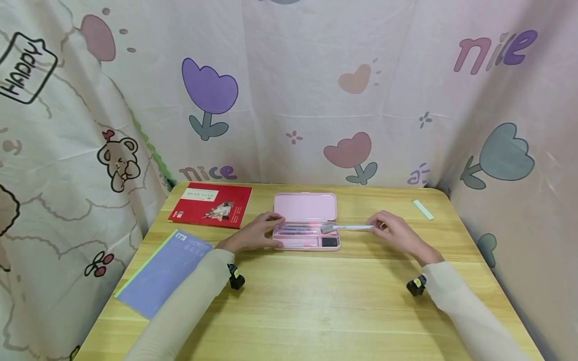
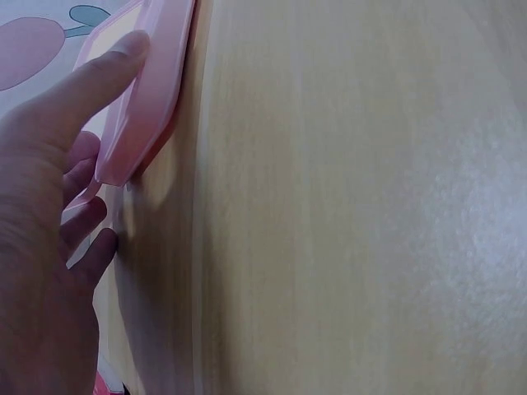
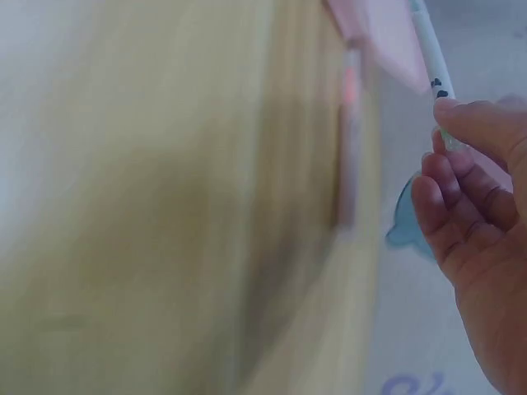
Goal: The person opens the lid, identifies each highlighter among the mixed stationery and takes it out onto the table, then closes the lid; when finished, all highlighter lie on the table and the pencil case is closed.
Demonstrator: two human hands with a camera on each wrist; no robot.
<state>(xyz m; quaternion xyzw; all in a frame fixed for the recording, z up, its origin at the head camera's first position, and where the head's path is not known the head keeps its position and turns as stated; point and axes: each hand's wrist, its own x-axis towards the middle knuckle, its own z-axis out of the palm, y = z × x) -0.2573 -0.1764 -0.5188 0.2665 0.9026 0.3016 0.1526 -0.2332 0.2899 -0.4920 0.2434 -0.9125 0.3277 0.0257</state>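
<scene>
A pink pencil case (image 1: 304,206) lies with its lid up near the back of the table. Inside are several pens (image 1: 298,228) and a small black block (image 1: 329,242). My left hand (image 1: 257,231) holds the case's left end; in the left wrist view the thumb lies on the rim and the fingers reach around the corner. To the right of the case, my right hand (image 1: 394,231) pinches one end of a white pen (image 3: 431,58) with dark marks. The pen points left, and its grey end overlaps the case's right side in the head view.
A red book (image 1: 212,203) lies at the table's back left. In front of it is a blue-violet notebook (image 1: 167,271) with a green edge, partly under my left sleeve. A pale green strip (image 1: 423,209) lies at the back right. A printed curtain (image 1: 289,90) hangs behind the table.
</scene>
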